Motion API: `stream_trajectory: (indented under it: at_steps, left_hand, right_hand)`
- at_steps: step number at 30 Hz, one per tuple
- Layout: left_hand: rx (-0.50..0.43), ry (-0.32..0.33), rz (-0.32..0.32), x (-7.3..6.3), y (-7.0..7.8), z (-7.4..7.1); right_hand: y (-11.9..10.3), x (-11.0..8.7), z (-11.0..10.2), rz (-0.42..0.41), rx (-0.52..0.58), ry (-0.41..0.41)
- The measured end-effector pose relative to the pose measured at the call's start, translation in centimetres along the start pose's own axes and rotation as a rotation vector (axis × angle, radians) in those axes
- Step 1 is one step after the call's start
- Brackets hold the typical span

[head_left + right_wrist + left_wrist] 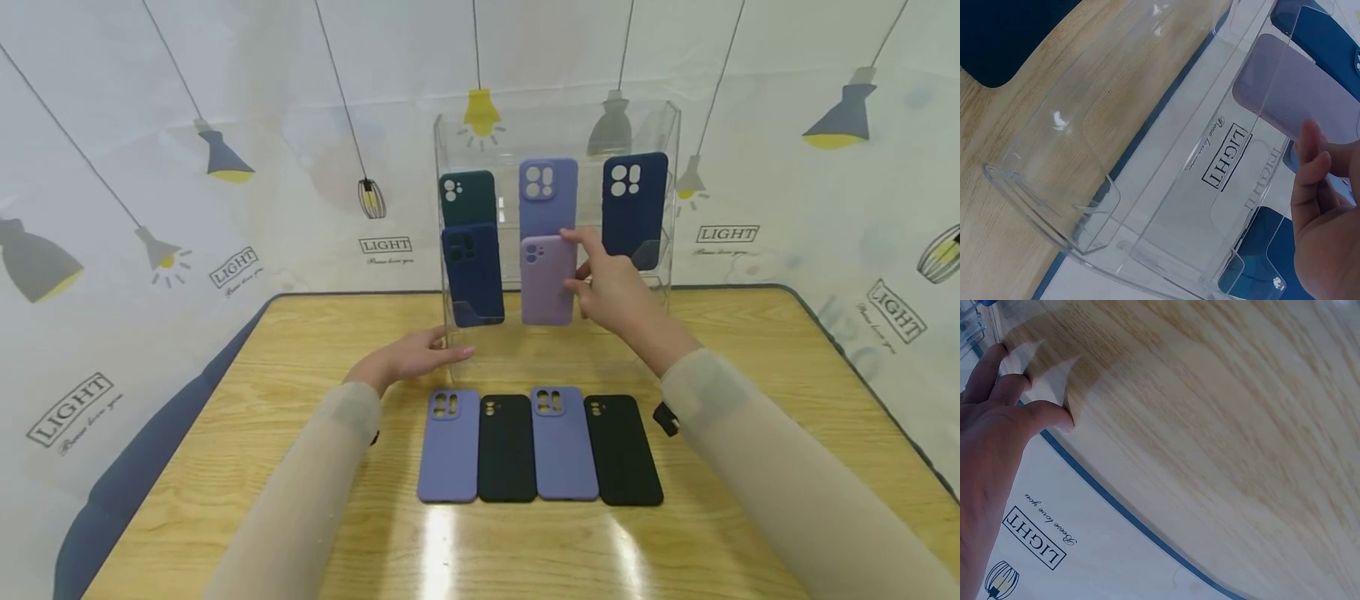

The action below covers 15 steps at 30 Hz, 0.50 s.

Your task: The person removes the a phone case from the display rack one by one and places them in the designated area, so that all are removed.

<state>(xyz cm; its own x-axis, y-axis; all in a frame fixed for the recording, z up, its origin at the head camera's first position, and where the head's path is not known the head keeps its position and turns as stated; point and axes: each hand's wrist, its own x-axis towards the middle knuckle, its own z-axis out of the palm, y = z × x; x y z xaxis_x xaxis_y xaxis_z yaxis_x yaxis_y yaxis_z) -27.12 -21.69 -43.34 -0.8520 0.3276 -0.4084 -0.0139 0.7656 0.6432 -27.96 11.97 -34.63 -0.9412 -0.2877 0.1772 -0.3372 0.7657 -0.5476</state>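
Observation:
My right hand (618, 292) pinches a pale lilac phone case (543, 292) by its right edge, fingers above and thumb lower. The case stands upright before the middle of a clear tiered display stand (558, 125); its lower end overlaps a clear lip in the right wrist view. At the stand's lower left edge, my left hand (408, 354) grips the side, thumb in front and fingers behind. On the stand are a periwinkle case (547, 212) behind the lilac one, a dark green case (471, 196) above a navy case (474, 279) at left, and another navy case (633, 208) at right.
In front of the stand, two lavender cases (450, 458) and two black cases (507, 454) lie alternating in a row on the wooden table (285, 400). A wall covering (300, 125) printed with lamps rises behind the table's dark edge.

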Motion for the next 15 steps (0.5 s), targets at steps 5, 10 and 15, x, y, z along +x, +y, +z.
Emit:
stream_trajectory:
  at_steps: [5,10,15]
  left_hand:
    - [0.009,0.016,-0.006,-0.4,-0.3,-0.1]
    - [0.010,0.023,-0.008,-0.5,-0.6,-0.1]
    - [0.002,0.018,0.018,-0.4,-0.5,0.1]
  right_hand:
    - [-0.2,0.0,0.5,-0.035,-0.009,0.032]
    - [0.1,0.0,1.2,-0.116,0.033,0.087]
    - [0.8,-0.3,1.6,-0.175,0.075,0.128]
